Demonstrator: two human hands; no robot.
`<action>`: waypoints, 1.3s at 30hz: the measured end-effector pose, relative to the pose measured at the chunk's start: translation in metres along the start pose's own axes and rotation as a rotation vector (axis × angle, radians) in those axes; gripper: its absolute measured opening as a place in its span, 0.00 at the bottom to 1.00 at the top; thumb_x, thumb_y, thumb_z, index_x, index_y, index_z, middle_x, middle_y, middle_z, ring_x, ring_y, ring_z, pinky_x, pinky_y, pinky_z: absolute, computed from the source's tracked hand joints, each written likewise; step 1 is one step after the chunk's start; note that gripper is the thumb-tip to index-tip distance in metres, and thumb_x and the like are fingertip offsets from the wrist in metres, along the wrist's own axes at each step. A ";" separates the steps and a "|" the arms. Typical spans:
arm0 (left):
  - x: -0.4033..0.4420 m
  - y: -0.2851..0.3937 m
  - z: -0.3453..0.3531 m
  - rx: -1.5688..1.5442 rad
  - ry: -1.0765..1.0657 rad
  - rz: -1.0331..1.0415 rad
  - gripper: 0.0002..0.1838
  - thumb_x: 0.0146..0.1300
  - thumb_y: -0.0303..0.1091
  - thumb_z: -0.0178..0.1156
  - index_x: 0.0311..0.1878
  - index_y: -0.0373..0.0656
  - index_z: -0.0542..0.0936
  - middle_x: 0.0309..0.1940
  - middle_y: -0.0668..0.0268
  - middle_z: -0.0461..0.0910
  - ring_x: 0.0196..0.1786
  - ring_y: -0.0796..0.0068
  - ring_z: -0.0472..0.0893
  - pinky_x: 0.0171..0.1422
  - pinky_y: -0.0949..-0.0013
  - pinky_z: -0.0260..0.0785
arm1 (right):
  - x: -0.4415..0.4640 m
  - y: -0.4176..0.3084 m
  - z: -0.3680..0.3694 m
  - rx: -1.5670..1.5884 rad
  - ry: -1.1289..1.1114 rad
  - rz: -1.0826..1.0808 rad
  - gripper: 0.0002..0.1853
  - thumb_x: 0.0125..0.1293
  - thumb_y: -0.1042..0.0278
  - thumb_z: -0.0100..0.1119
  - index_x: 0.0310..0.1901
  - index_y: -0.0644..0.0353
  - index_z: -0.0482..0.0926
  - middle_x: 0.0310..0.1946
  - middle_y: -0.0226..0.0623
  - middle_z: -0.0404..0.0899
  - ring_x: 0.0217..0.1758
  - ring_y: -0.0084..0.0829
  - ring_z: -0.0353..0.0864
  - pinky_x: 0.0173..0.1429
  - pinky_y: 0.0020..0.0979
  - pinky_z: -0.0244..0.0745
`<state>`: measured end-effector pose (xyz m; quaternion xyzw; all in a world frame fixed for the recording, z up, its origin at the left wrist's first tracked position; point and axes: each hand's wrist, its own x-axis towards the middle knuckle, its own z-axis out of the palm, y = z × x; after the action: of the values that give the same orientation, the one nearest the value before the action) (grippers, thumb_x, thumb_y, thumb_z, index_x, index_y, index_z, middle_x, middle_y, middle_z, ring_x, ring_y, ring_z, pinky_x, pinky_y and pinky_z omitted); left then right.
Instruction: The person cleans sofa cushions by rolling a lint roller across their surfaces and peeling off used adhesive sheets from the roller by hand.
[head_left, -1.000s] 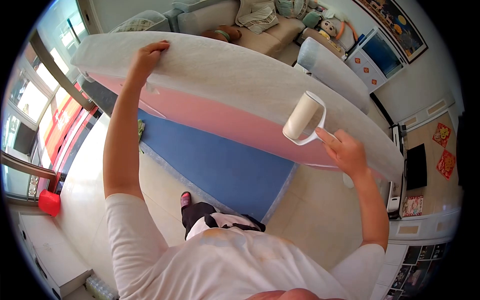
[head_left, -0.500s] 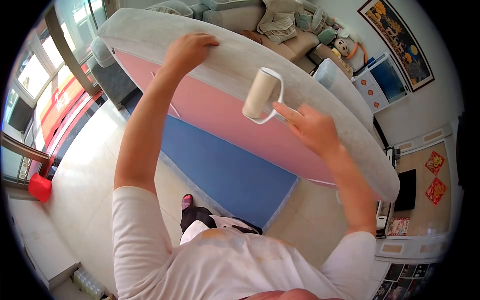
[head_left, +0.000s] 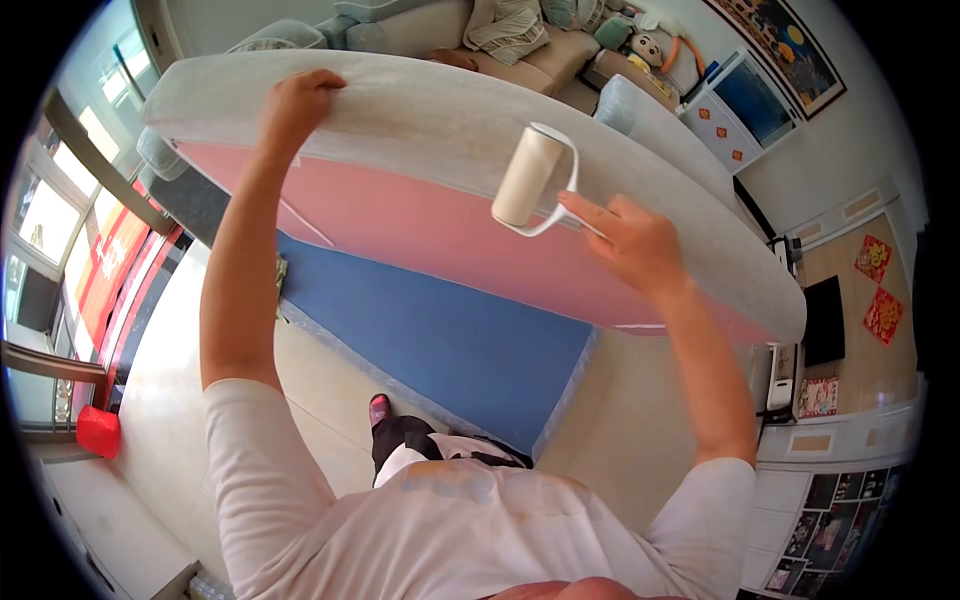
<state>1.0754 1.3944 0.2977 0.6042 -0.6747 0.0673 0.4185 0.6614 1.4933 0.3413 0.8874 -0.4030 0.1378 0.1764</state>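
Fingers point(head_left: 583, 211) of right hand point(head_left: 640, 248) wrapped round the handle of the lint roller point(head_left: 528, 178); left hand point(head_left: 298, 106) gripping the far edge of the tilted padded panel point(head_left: 420, 110). Roller over panel's grey band, contact unclear. Judgement: brace panel, keep roller flat, press evenly.

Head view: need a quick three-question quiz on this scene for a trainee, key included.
1. What does the right hand hold? A: a cloth; B: a roller; C: a bottle.
2. True or false: both hands hold rollers.
3. Fill in the colour: the mat on the floor is ____.

Key:
1. B.
2. False; only the right hand has one, while the left hand is on the pale side of the padded panel.
3. Blue.
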 end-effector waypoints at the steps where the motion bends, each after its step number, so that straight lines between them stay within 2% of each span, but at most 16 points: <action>1: 0.001 -0.003 0.000 0.009 0.007 -0.003 0.15 0.53 0.29 0.48 0.36 0.50 0.84 0.36 0.62 0.83 0.42 0.59 0.81 0.50 0.63 0.72 | -0.014 0.011 -0.004 -0.003 0.004 0.016 0.27 0.53 0.67 0.61 0.54 0.24 0.74 0.20 0.28 0.65 0.19 0.31 0.71 0.21 0.32 0.69; 9: 0.009 -0.026 -0.001 0.087 -0.015 -0.080 0.15 0.56 0.30 0.46 0.40 0.50 0.83 0.39 0.64 0.83 0.45 0.63 0.81 0.52 0.66 0.71 | -0.128 0.086 -0.043 -0.119 -0.109 0.234 0.28 0.53 0.68 0.63 0.55 0.25 0.74 0.21 0.28 0.66 0.21 0.29 0.70 0.25 0.32 0.69; 16: 0.007 -0.057 -0.006 0.129 -0.018 -0.134 0.16 0.57 0.29 0.45 0.40 0.50 0.83 0.42 0.66 0.83 0.47 0.65 0.81 0.52 0.68 0.71 | -0.191 0.117 -0.062 -0.057 -0.064 0.279 0.27 0.53 0.68 0.63 0.55 0.28 0.75 0.21 0.28 0.66 0.22 0.28 0.70 0.25 0.31 0.68; 22: -0.007 -0.048 -0.017 0.140 -0.008 -0.164 0.15 0.57 0.30 0.46 0.40 0.50 0.83 0.42 0.68 0.83 0.47 0.67 0.81 0.53 0.70 0.70 | -0.147 0.094 -0.052 0.056 -0.067 0.244 0.27 0.53 0.69 0.63 0.54 0.27 0.75 0.20 0.27 0.65 0.19 0.28 0.68 0.23 0.30 0.66; 31: -0.023 -0.018 -0.015 0.063 0.036 -0.175 0.14 0.58 0.31 0.48 0.40 0.51 0.84 0.43 0.71 0.83 0.47 0.68 0.81 0.52 0.70 0.71 | -0.067 0.065 -0.044 0.100 -0.081 0.044 0.28 0.53 0.70 0.61 0.55 0.27 0.74 0.18 0.31 0.65 0.18 0.32 0.67 0.22 0.32 0.66; 33: -0.029 -0.011 -0.014 0.065 0.049 -0.184 0.14 0.58 0.31 0.49 0.39 0.53 0.84 0.44 0.72 0.82 0.47 0.68 0.81 0.52 0.69 0.71 | -0.045 0.052 -0.041 0.177 -0.084 0.005 0.29 0.53 0.70 0.61 0.56 0.28 0.74 0.19 0.33 0.66 0.19 0.34 0.69 0.25 0.34 0.68; 34: -0.032 -0.010 -0.013 0.015 0.081 -0.115 0.14 0.57 0.30 0.49 0.39 0.52 0.84 0.43 0.72 0.83 0.47 0.68 0.80 0.52 0.69 0.71 | -0.034 0.045 -0.039 0.183 -0.084 -0.017 0.29 0.53 0.70 0.61 0.56 0.28 0.74 0.19 0.33 0.66 0.19 0.34 0.69 0.25 0.34 0.68; 36: -0.039 -0.003 -0.013 0.012 0.082 -0.139 0.13 0.55 0.28 0.50 0.38 0.51 0.84 0.42 0.72 0.83 0.47 0.67 0.80 0.53 0.69 0.71 | -0.007 0.027 -0.032 0.287 -0.111 -0.042 0.28 0.52 0.72 0.63 0.56 0.37 0.75 0.20 0.34 0.69 0.22 0.34 0.70 0.30 0.32 0.69; 39: -0.050 0.005 -0.016 -0.052 0.092 -0.073 0.14 0.54 0.27 0.50 0.36 0.50 0.84 0.42 0.72 0.83 0.47 0.68 0.80 0.53 0.68 0.71 | 0.033 -0.004 -0.018 0.378 -0.133 -0.095 0.27 0.53 0.72 0.62 0.57 0.39 0.75 0.21 0.34 0.70 0.23 0.34 0.71 0.31 0.31 0.70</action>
<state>1.0747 1.4437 0.2779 0.6135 -0.6338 0.0622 0.4669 0.6835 1.4813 0.3699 0.9299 -0.3383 0.1439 -0.0139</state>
